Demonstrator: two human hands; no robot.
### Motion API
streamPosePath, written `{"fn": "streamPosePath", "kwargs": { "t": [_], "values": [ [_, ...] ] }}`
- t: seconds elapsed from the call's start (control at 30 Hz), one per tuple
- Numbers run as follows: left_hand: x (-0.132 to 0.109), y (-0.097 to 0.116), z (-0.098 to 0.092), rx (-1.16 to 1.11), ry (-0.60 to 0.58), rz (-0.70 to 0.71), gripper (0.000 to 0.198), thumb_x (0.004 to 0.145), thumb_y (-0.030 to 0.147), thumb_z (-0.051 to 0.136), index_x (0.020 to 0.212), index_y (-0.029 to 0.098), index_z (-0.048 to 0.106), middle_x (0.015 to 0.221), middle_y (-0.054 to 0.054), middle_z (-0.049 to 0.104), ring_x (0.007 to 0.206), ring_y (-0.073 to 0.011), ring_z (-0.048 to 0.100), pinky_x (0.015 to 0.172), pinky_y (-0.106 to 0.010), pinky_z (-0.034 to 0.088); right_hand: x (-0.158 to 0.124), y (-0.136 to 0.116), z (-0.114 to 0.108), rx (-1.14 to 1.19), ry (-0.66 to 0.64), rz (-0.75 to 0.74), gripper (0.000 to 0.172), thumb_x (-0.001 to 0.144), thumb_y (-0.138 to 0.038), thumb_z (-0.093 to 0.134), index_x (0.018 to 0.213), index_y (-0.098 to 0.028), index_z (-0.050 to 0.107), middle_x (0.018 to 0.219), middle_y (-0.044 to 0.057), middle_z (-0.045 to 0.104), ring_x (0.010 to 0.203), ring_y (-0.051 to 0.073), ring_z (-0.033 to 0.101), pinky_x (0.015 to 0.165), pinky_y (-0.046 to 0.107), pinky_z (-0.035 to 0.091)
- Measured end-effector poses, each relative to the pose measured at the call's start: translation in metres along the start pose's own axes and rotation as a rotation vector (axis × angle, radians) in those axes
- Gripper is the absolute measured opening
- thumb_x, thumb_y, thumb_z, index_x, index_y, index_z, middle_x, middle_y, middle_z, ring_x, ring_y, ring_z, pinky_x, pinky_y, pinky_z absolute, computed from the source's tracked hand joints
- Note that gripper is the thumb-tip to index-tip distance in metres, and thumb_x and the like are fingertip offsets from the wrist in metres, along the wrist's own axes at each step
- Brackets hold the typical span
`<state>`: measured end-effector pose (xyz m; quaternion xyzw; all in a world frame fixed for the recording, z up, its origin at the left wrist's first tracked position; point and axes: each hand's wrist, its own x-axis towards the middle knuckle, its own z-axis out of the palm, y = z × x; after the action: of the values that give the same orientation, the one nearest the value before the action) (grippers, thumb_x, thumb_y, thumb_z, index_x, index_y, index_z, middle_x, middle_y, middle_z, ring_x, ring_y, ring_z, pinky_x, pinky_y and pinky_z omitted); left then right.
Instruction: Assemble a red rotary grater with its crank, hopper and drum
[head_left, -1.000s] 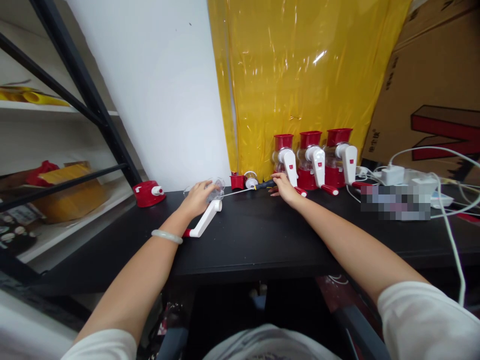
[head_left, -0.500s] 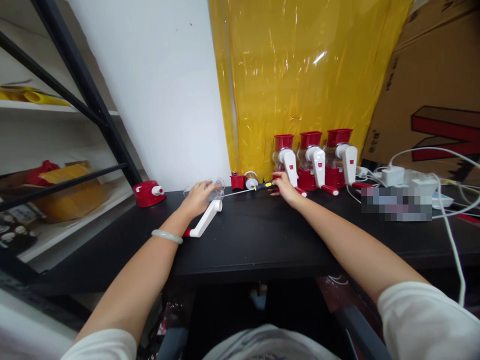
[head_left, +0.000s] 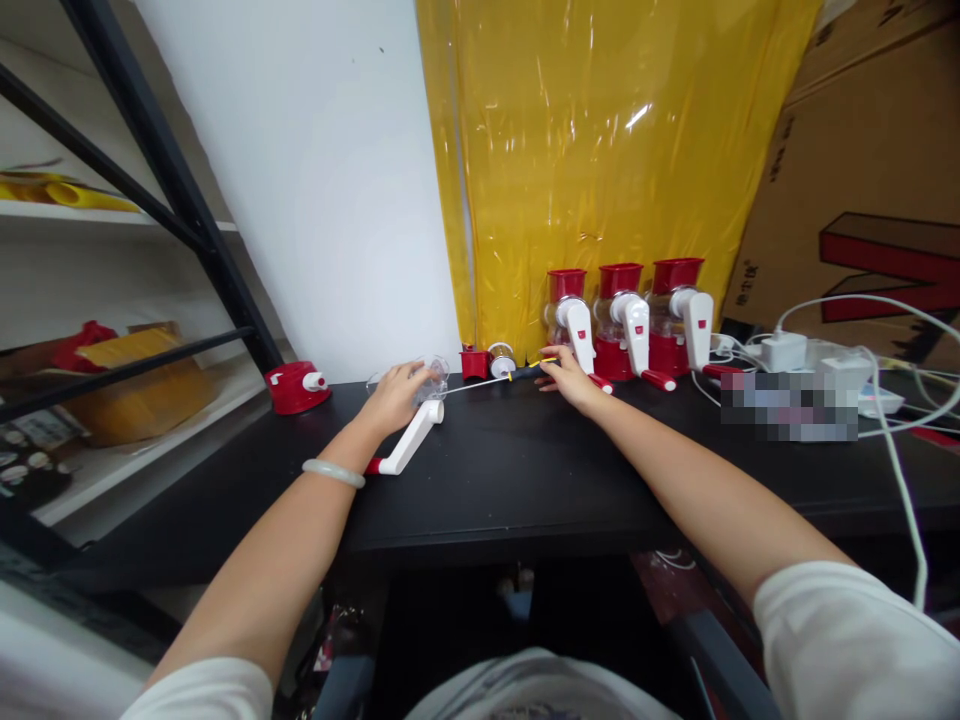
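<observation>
My left hand (head_left: 399,393) is closed over a clear plastic housing (head_left: 436,374) lying on the black tabletop. Beside that housing, below my fingers, rests a white crank handle (head_left: 411,440) with a red grip. My right hand (head_left: 566,378) grips the dark-and-yellow handle of a screwdriver (head_left: 525,372). The screwdriver lies nearly level, and its shaft points left to the clear housing; the exact contact of its tip is too small to make out. A small red part (head_left: 474,363) and a drum-shaped piece (head_left: 501,359) sit just behind the shaft.
Several-part red and white rotary graters (head_left: 622,320) stand upright behind my right hand. A red base (head_left: 298,387) sits at the left. White cables and chargers (head_left: 786,352) lie at the right. A black metal rack (head_left: 161,170) borders the left side of the table (head_left: 510,480).
The screwdriver handle has turned a little in my right hand, so its yellow marking shows differently. My left hand and the clear housing stay in place.
</observation>
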<state>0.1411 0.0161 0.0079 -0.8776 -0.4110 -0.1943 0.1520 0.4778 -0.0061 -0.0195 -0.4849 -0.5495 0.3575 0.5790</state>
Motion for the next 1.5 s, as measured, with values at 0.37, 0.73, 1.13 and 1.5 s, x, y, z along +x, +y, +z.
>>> {"fn": "streamPosePath", "kwargs": {
  "t": [0.37, 0.73, 1.13, 1.5],
  "values": [
    [0.0007, -0.0002, 0.0004, 0.008, 0.0, 0.0, 0.044, 0.08, 0.025, 0.058, 0.124, 0.026, 0.057, 0.138, -0.012, 0.049, 0.13, -0.0317, 0.044, 0.106, -0.048, 0.038, 0.001, 0.0027, 0.0008, -0.056, 0.025, 0.03, 0.026, 0.083, -0.018, 0.054, 0.107, -0.024, 0.045, 0.085, -0.002, 0.057, 0.066, 0.009, 0.063, 0.055, 0.022, 0.054],
    [-0.0001, -0.0003, 0.0004, -0.007, 0.008, -0.008, 0.043, 0.081, 0.025, 0.058, 0.124, 0.027, 0.057, 0.139, -0.012, 0.048, 0.129, -0.0309, 0.045, 0.107, -0.048, 0.038, -0.0007, 0.0064, -0.0038, -0.179, -0.032, -0.082, 0.025, 0.093, -0.046, 0.05, 0.099, -0.022, 0.046, 0.05, -0.009, 0.049, 0.041, 0.01, 0.054, 0.047, 0.021, 0.048],
    [0.0001, -0.0018, 0.0018, -0.011, 0.008, -0.01, 0.044, 0.08, 0.021, 0.058, 0.123, 0.027, 0.057, 0.14, -0.011, 0.048, 0.128, -0.0302, 0.045, 0.106, -0.048, 0.038, 0.0013, 0.0065, -0.0004, -0.152, 0.002, 0.013, 0.016, 0.093, -0.037, 0.049, 0.096, -0.021, 0.049, 0.07, -0.003, 0.061, 0.051, 0.008, 0.06, 0.049, 0.018, 0.048],
    [-0.0001, -0.0021, 0.0028, 0.006, 0.014, 0.002, 0.046, 0.078, 0.018, 0.058, 0.123, 0.025, 0.057, 0.139, -0.013, 0.048, 0.129, -0.0314, 0.044, 0.107, -0.046, 0.038, 0.0031, 0.0047, -0.0018, -0.058, -0.007, -0.019, 0.009, 0.09, -0.024, 0.046, 0.099, -0.022, 0.047, 0.065, -0.007, 0.055, 0.048, 0.008, 0.058, 0.049, 0.019, 0.05]
  ]
}}
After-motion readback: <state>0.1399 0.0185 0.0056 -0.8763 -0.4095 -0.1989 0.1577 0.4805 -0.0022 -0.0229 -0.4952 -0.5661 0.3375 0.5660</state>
